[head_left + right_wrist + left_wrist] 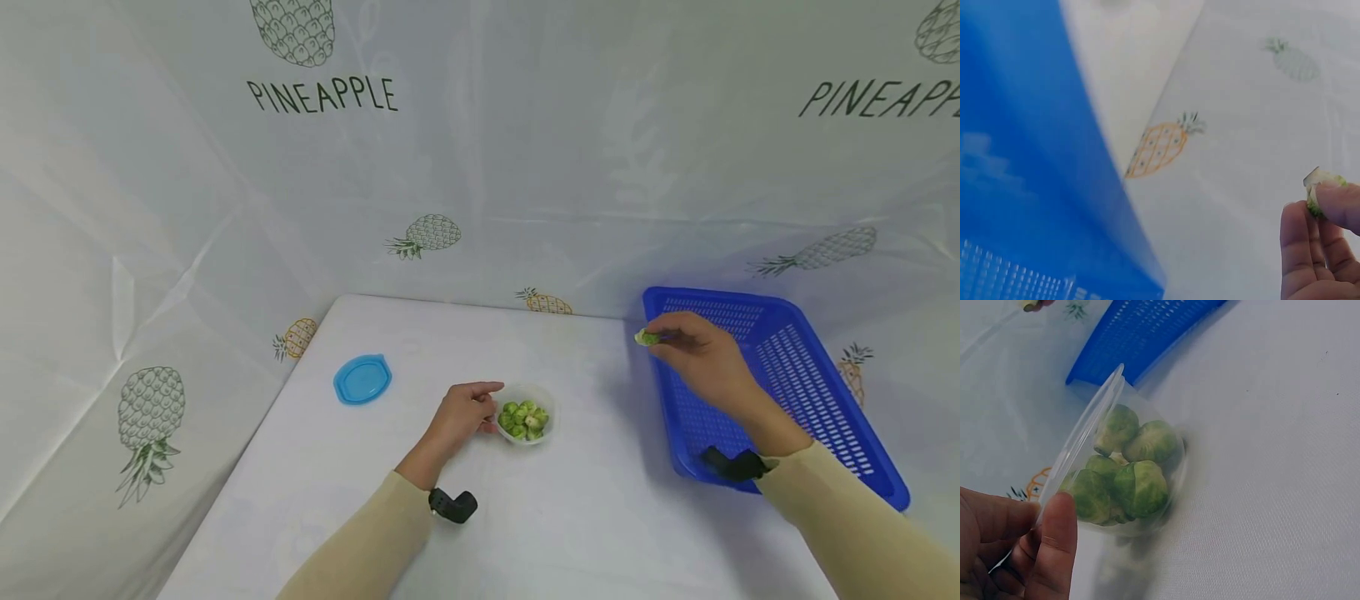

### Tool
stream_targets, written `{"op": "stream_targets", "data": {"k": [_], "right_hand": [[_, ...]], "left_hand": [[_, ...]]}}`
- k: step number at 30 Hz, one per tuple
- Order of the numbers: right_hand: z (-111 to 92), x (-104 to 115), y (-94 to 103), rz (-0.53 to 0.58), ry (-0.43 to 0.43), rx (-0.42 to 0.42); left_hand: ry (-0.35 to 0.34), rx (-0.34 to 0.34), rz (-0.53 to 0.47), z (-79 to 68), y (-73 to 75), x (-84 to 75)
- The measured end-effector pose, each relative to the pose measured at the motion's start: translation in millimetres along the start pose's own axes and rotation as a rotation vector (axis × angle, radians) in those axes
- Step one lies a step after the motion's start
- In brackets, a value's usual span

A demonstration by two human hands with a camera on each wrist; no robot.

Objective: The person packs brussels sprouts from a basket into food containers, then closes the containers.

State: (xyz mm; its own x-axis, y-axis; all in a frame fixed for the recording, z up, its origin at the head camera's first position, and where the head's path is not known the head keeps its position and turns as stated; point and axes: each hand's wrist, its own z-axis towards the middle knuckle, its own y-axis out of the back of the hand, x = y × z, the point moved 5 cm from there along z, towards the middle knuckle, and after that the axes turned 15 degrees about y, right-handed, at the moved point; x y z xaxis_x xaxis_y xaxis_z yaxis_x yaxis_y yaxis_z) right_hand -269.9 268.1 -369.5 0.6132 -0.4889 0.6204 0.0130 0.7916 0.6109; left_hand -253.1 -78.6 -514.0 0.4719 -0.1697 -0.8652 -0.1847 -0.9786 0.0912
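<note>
My left hand (462, 411) is at the near left side of a clear plastic bowl (552, 408), pinching its rim between thumb and finger (1059, 534). Several green Brussels sprouts (1141, 487) lie inside, visible through the bowl's wall. Over the left side of the blue basket, my right hand (701, 354) holds a single Brussels sprout (647, 337) by the fingertips. The right wrist view shows that sprout's pale side (1322, 184) between thumb and fingers. Part of the basket's inside is hidden behind my right hand and forearm.
A blue perforated basket (813, 383) stands at the right of the white table (585, 517). To the left lies a light blue lid (363, 379). Behind the table hangs a sheet with pineapple prints (433, 232).
</note>
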Motion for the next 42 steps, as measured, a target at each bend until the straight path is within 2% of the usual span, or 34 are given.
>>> {"op": "stream_targets", "data": {"k": [6,11,21,29,38,42], "right_hand": [[-1.9,11.8,-19.6,-0.028,0.028,-0.01],[-4.8,15.4,-38.1,-0.01,0.034,-0.027],[-8.8,19.6,-77.4,0.211,0.135,-0.095],[-12.5,14.5,-107.0,0.407,0.153,-0.132],[-15.9,12.0,-133.1,0.418,0.071,-0.136],[-17.2,9.7,-142.8,0.363,0.029,-0.123]], "left_hand": [[-0.001,0.009,-0.003,-0.4,0.4,0.1],[-0.003,0.011,-0.009,-0.9,1.4,0.4],[-0.007,0.012,-0.011,-3.6,0.5,-2.1],[-0.016,0.01,-0.009,-4.8,-0.1,-4.0],[-0.01,0.008,-0.004,-3.2,-0.2,-3.8],[-0.013,0.011,-0.002,-3.3,-0.6,-3.6]]}}
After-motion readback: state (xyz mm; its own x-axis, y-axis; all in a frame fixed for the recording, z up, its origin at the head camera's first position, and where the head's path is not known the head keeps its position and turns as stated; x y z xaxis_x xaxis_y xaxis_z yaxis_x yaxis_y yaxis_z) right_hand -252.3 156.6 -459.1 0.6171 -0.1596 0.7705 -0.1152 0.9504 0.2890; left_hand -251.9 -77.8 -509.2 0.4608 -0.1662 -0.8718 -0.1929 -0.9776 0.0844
